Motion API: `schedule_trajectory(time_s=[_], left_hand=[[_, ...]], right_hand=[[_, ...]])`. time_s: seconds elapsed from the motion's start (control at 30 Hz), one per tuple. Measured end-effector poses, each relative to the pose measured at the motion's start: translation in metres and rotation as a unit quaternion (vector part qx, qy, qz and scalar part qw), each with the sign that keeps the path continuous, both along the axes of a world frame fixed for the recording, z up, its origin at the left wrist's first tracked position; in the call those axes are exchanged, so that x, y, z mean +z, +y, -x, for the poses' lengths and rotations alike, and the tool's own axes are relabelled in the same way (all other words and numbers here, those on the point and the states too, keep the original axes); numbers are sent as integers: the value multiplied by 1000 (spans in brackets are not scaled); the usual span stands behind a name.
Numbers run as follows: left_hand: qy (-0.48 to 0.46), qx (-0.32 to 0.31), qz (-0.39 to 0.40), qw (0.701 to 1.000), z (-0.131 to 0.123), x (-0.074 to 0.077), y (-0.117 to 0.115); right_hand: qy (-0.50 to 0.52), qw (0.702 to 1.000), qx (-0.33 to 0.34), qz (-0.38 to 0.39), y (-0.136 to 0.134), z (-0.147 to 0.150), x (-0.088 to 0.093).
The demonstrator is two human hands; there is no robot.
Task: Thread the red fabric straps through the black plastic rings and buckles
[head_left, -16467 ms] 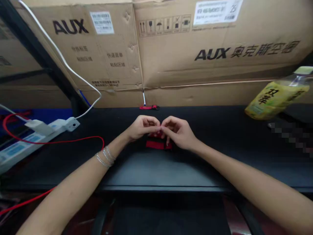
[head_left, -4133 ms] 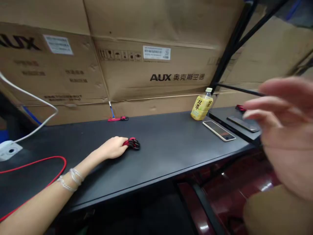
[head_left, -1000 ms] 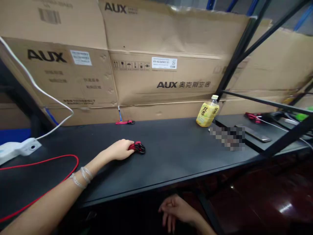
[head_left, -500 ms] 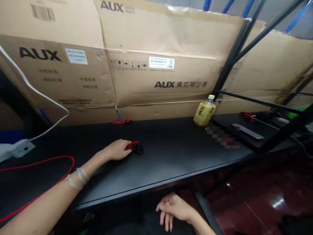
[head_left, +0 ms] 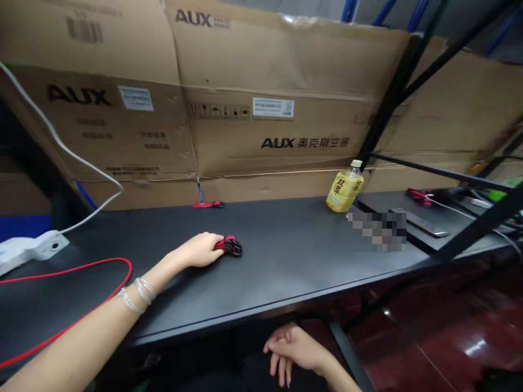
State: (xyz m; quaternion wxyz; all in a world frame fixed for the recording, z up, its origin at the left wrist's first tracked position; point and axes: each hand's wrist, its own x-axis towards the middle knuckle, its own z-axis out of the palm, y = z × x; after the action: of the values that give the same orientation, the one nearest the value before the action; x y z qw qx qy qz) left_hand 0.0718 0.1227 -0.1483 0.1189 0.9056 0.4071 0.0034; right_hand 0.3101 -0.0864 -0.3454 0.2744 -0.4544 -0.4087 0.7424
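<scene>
Curled round the red-and-black straps (head_left: 229,246) on the table (head_left: 286,239), the left hand (head_left: 203,250) seems to be steadying them; shifting them would call for a gathered hold. The right hand (head_left: 292,348), shadowed, looks empty.

The person's left forearm (head_left: 90,337), lower left of the frame, is bare, and pale, silvery bracelets (head_left: 145,292) circle the wrist in thin, separate bands, their finer links blurred. The left hand (head_left: 203,249), near the centre, is ungloved. So is the right hand (head_left: 296,348), at the bottom, with slender fingers, an unadorned wrist and a bare forearm.
</scene>
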Motion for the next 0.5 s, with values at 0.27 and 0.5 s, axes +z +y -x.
schedule_trajectory(time_s=[0.27, 0.5], left_hand=[[-3, -3, -3, 1000, 1, 5, -3], [12, -15, -119, 993, 15, 39, -68]], right_hand=[[-13, 1000, 7, -2, 0, 2, -2], [-88, 983, 112, -120, -23, -7, 88]])
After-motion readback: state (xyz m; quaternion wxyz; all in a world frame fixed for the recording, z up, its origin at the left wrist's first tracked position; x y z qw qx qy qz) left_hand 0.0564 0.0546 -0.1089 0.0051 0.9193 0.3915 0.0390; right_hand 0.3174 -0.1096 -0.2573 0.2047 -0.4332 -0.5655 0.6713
